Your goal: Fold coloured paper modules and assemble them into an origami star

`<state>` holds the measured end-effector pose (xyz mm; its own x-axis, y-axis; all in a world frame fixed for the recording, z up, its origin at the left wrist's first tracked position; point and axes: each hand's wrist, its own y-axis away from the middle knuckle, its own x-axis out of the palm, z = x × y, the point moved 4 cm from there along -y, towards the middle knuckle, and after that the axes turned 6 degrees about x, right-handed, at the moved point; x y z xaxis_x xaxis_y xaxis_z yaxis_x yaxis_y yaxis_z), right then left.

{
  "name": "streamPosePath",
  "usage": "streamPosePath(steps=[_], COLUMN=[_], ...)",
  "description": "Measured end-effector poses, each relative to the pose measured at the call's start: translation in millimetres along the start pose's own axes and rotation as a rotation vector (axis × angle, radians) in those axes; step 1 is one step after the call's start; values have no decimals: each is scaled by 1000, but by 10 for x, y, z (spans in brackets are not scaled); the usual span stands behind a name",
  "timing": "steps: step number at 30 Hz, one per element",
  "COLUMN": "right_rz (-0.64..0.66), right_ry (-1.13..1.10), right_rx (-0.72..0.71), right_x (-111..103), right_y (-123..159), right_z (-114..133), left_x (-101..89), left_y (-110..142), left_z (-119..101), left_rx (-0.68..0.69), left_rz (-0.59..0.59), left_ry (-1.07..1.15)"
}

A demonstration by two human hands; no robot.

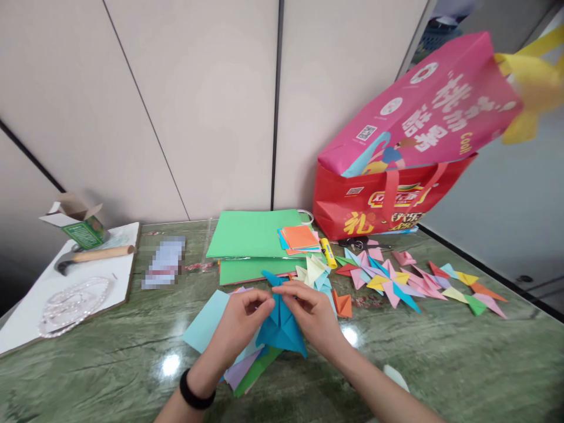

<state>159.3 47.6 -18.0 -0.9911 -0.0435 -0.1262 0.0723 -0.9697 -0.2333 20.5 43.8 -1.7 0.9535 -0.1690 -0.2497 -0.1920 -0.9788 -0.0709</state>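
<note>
Both my hands grip a blue origami piece (282,333), partly folded, with creases down its middle and pointed corners. My left hand (244,317) pinches its left side, thumb against the paper. On the other side, my right hand (311,308) pinches near the upper middle, fingertips close to the left ones. Under the piece lies a fanned stack of coloured paper sheets (205,320) in light blue, lilac and green. Just beyond the right hand sit pale yellow and light blue folded pieces (314,270) and an orange folded piece (342,304).
Folded paper stars (392,282) spread over the right side. Behind are green paper (251,232), small orange squares (299,238), a yellow glue stick (328,254) and red (343,202) and pink bags (374,129). At left, a white board (22,317) holds a hammer (103,254), beads (74,305) and a box (83,229).
</note>
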Motion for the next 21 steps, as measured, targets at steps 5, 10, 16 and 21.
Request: streamPosePath(steps=[5, 10, 16, 21], right_rz=[-19, 7, 59, 103], right_ry=[-1, -15, -5, 37], right_rx=[24, 45, 14, -32], right_x=[0, -4, 22, 52], right_y=[1, -7, -5, 14], right_z=[-27, -36, -27, 6], left_x=[4, -3, 4, 22], left_y=[-7, -15, -12, -3], left_z=[62, 92, 102, 104], left_rx=[-17, -44, -84, -83], left_rz=[-19, -67, -80, -93], left_ry=[-48, -7, 138, 153])
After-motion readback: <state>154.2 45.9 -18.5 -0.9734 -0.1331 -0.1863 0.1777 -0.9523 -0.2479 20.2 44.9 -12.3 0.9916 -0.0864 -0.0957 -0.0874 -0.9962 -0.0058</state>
